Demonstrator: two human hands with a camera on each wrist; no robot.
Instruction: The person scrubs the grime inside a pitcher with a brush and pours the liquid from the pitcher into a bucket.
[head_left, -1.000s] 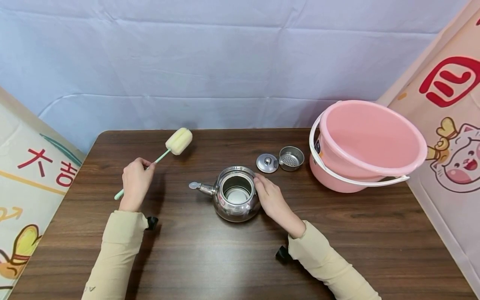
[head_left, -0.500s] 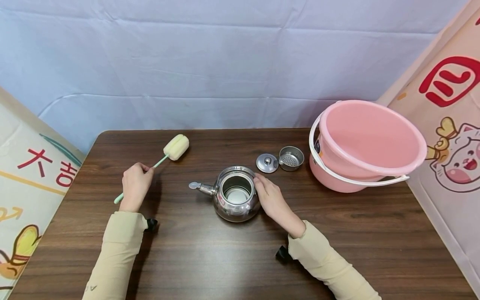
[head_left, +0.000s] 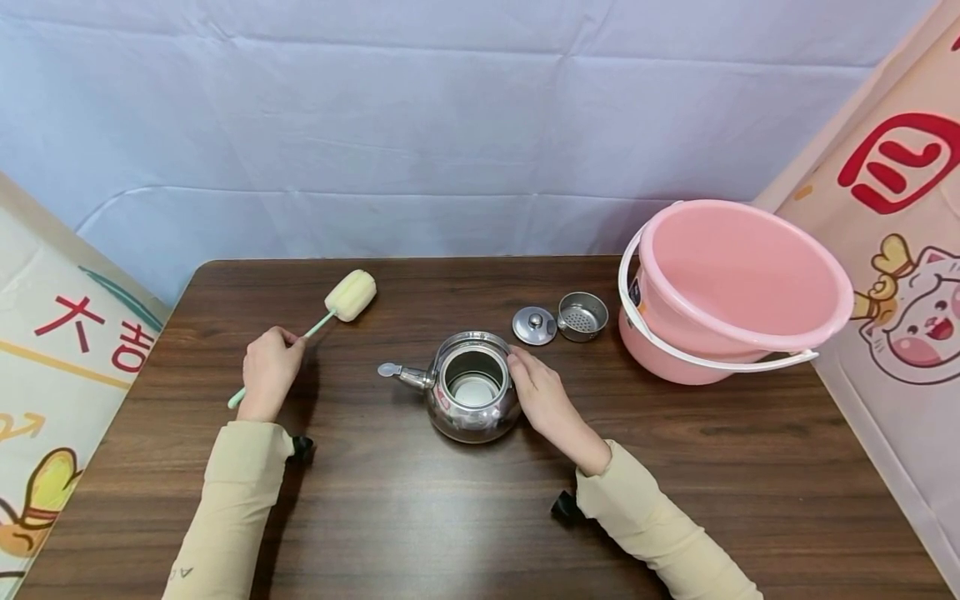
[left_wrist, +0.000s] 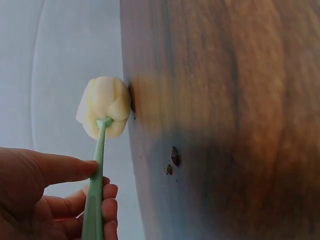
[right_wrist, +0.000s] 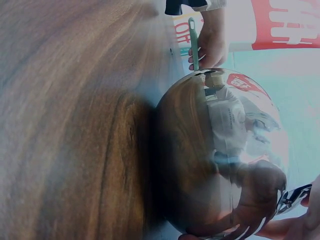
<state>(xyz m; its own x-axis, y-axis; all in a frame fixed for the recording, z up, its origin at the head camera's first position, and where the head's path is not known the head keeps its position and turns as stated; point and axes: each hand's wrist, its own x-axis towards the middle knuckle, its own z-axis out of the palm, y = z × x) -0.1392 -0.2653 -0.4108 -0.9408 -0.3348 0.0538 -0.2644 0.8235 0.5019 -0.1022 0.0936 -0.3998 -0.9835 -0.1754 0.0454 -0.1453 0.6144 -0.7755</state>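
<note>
My left hand (head_left: 272,371) pinches the thin green handle of a sponge brush (head_left: 349,297) at the table's left side. In the left wrist view, thumb and fingers close round the handle, and the pale yellow sponge head (left_wrist: 105,102) is at the tabletop; whether it touches I cannot tell. A shiny steel teapot (head_left: 468,425) stands upright and lidless mid-table, spout to the left. My right hand (head_left: 546,402) grips its right side near the rim. In the right wrist view the round body (right_wrist: 220,155) hides part of that hand.
Behind the teapot, a small steel lid (head_left: 534,326) lies beside a perforated strainer cup (head_left: 583,317). Two pink buckets (head_left: 693,367), one tilted inside the other, stand at the right with a white handle hanging in front. A pale cloth hangs behind the brown wooden table (head_left: 420,517).
The sponge head has dropped toward the tabletop and slightly left as the left hand tilted the brush. My right hand and the teapot have stayed put.
</note>
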